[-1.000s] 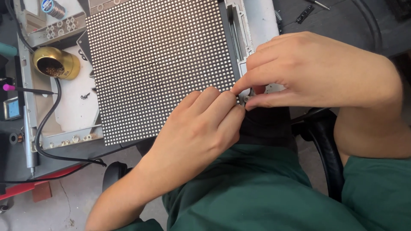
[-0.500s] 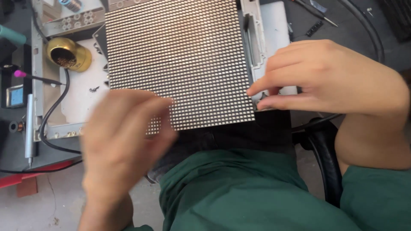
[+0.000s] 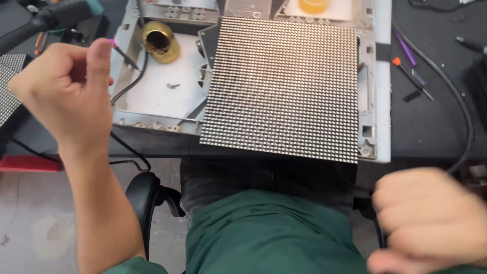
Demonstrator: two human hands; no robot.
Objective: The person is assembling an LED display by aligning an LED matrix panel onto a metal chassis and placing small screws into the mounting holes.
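Observation:
A square LED matrix panel point(image 3: 284, 86), dark with rows of small dots, lies on a grey metal frame point(image 3: 152, 109) on the bench in front of me. My left hand point(image 3: 66, 96) is raised at the left of the frame, fingers curled in and thumb up, with nothing visible in it. A thin pink-tipped tool point(image 3: 117, 48) lies just behind the thumb. My right hand point(image 3: 431, 223) is blurred at the lower right, below the bench edge and over my lap, closed into a loose fist. Neither hand touches the panel.
A brass-coloured round pot point(image 3: 160, 40) and small loose screws point(image 3: 172, 86) sit in the frame's left bay. Screwdrivers point(image 3: 411, 76) and a black cable point(image 3: 459, 106) lie on the right. A second panel point(image 3: 7, 83) shows at the left edge, a chair arm point(image 3: 144, 198) below.
Both hands have left the panel's lower right corner. The left hand swung out and up to the left. The right hand dropped toward my lap. The view shifted so the panel sits centred.

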